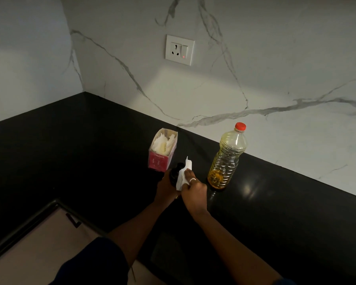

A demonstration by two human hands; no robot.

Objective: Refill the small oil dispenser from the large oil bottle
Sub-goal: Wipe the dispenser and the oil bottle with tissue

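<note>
The small oil dispenser (175,173) is dark with a black top and is mostly hidden. My left hand (165,190) grips it from the left, just above the black counter (70,153). My right hand (194,192) presses a white tissue (183,175) against the dispenser's right side. The large oil bottle (226,159) stands upright to the right of my hands. It is clear plastic with its red cap (240,126) on, and yellow oil fills only its bottom part.
A pink tissue box (162,151) with white tissues stands open just behind the dispenser. A marble wall with a white socket (179,49) rises behind the counter. The counter's front edge and a pale floor lie at the lower left.
</note>
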